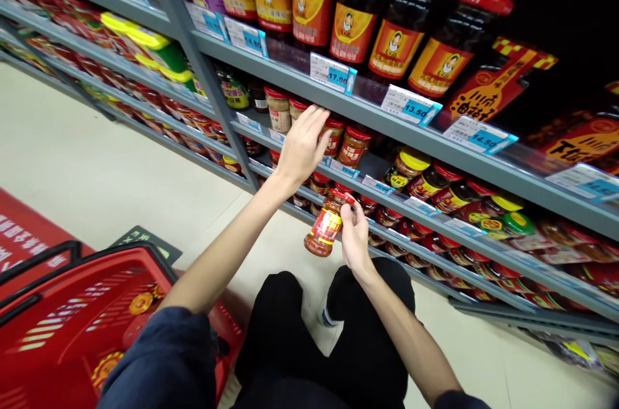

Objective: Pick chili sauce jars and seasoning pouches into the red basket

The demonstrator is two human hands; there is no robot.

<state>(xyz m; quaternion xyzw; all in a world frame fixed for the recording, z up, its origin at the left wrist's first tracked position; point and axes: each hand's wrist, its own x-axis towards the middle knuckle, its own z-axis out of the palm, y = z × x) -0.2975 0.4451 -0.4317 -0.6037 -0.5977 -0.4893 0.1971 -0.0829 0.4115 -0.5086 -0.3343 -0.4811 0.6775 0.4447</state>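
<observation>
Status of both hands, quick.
Left hand: open, fingers extended near the shelf edge.
Right hand: closed, holding a red-lidded jar by its lid end.

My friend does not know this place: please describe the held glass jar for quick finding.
From the long grey metal shelving, go down the picture to the black-trousered knees. Just above them, the bare right hand holds the red-lidded glass jar, its label red and yellow. Unlike the shelved jars, it is off the shelves.

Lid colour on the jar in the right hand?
Red: the lid on the jar held in the right hand. Best seen in the head view.
</observation>
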